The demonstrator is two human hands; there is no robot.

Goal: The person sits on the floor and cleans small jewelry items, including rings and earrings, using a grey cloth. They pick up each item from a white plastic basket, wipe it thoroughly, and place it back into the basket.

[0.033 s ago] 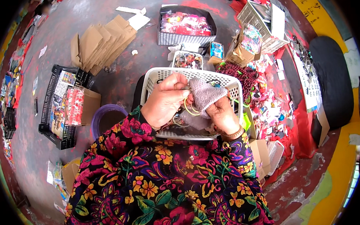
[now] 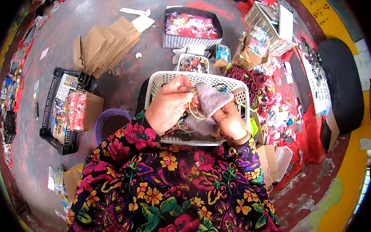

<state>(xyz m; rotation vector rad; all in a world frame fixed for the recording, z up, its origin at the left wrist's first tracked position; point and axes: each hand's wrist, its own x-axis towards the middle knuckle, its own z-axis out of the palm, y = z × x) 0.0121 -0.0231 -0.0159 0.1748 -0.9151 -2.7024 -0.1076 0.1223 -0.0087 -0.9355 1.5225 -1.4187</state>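
Observation:
Over a white perforated plastic basket [image 2: 154,89], both of my hands work close together. My right hand [image 2: 230,121] is closed on a grey fuzzy piece of cloth [image 2: 212,98], its thumb pressed on the lower edge. My left hand [image 2: 168,105] pinches at the cloth's left edge, its thumb and forefinger together. A thin yellow-green cord loop [image 2: 192,111] hangs from those fingertips; a small dark bit also shows there, too small to name. Below, more greyish cloth [image 2: 203,125] and tangled cords lie in the basket, partly hidden by my hands.
A small white basket of hair ties [image 2: 193,64] and a patterned bin [image 2: 192,40] stand beyond. Dark red beads [image 2: 251,81] heap at the right. To the left are a purple bucket [image 2: 100,124], a black crate [image 2: 47,119] and flattened cardboard [image 2: 106,44].
Almost nothing differs. The grey cloth has tilted slightly in my fingers, and the view has shifted a little.

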